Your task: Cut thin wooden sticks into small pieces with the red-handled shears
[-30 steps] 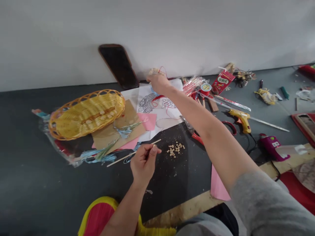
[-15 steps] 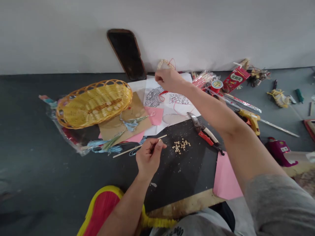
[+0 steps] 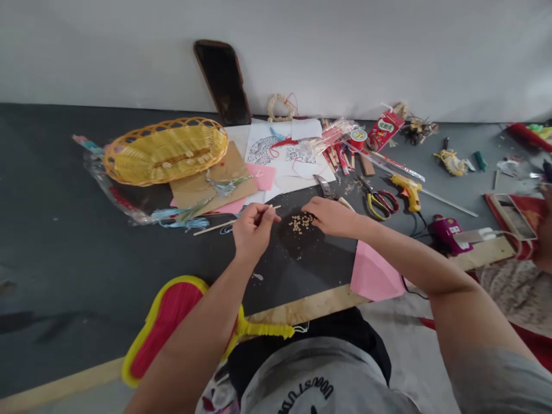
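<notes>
My left hand (image 3: 252, 230) is closed around a thin wooden stick (image 3: 211, 229), thumb against the forefinger; one end sticks out at the left, the other just past the fingers. To its right lies a small pile of tiny cut wooden pieces (image 3: 297, 224) on the dark table. My right hand (image 3: 331, 216) reaches into that pile's right side, fingers bent together and pointing down; their tips are partly hidden, and whether a piece is between them I cannot make out. Beyond, a ring of pale pieces (image 3: 270, 108) with red thread leans at the wall.
Printed sheets (image 3: 280, 187), a yellow wicker basket (image 3: 172, 141) and a leaning phone (image 3: 222, 80) are behind my hands. Pruning shears (image 3: 324, 187), scissors (image 3: 380, 204) and a glue gun (image 3: 407, 190) lie rightward. A red-and-yellow fan (image 3: 172, 310) lies by my left forearm; another person's hand (image 3: 545, 230) shows far right.
My right hand has come back from the ring by the wall to the pile of wooden pieces. The left hand keeps the stick. The view has tilted down and turned right.
</notes>
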Demonstrator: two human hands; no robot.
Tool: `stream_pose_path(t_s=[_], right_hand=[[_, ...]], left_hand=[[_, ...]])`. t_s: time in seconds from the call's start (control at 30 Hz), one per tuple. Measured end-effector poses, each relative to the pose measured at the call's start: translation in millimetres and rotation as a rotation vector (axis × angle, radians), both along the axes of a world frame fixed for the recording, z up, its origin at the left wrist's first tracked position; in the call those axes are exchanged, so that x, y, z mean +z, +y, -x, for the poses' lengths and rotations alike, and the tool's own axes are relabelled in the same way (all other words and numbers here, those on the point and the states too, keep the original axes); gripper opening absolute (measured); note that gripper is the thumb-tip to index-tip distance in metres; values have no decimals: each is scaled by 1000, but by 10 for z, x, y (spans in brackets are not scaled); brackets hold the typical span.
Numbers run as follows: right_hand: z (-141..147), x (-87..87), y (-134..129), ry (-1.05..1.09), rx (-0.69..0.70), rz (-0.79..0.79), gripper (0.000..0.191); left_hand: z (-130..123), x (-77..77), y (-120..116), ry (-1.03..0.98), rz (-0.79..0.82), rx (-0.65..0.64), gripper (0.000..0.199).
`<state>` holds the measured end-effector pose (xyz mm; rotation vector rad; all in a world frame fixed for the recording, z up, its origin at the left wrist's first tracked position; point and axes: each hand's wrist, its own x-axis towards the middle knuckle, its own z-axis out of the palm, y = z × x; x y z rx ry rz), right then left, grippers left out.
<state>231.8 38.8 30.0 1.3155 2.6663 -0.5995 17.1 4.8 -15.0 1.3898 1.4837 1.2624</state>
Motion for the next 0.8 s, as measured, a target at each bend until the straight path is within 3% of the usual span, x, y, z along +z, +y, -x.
stream_pose_path(t_s=[0.1, 0.23, 0.33, 0.43, 0.53, 0.67, 0.8], right_hand=[[-32, -8, -150, 81, -14, -25, 33], [-203, 20, -326, 174, -178, -166, 37], [-373, 21, -390, 132, -232, -254, 31], [-501, -41, -395, -16, -292, -393, 23], [-548, -156, -368, -104, -394, -400, 25], [-508, -290, -304, -43, -505, -395, 24], [-502, -300, -233, 71, -531, -407, 11]], left_hand=[[3, 5, -24, -5, -38, -9, 22], [11, 48, -60, -4, -70, -14, 19], [10, 62, -61, -9, -80, -29, 15], [5, 47, -45, 1, -87, -80, 16], [3, 23, -27, 4, -115, -156, 21], [9, 2, -10, 0, -142, -190, 24], [16, -18, 8, 3, -143, -172, 24]])
